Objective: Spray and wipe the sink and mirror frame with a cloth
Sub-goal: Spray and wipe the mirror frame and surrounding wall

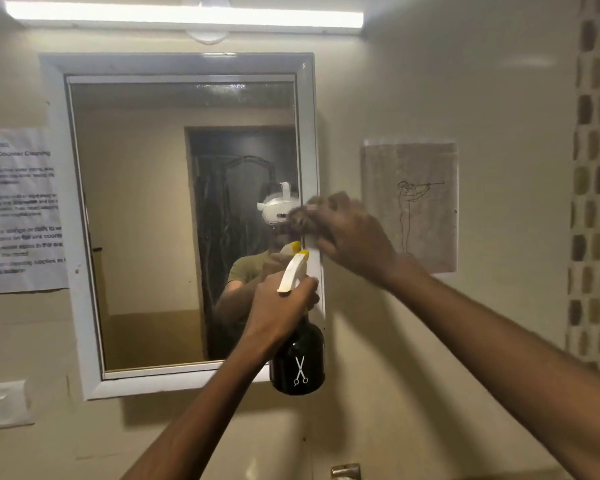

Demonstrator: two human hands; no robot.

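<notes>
Right hand (347,230) presses a bunched cloth (300,220) against the mirror frame (309,133) to wipe; left hand (281,306) grips the spray bottle (298,358), ready.

A fluorescent tube light (184,18) glows above cream walls (447,81). A printed notice (18,209) hangs at left, a line drawing (411,206) at right, beside a strip of mosaic tiles (594,168). A white switch plate (2,403) sits low left.
</notes>
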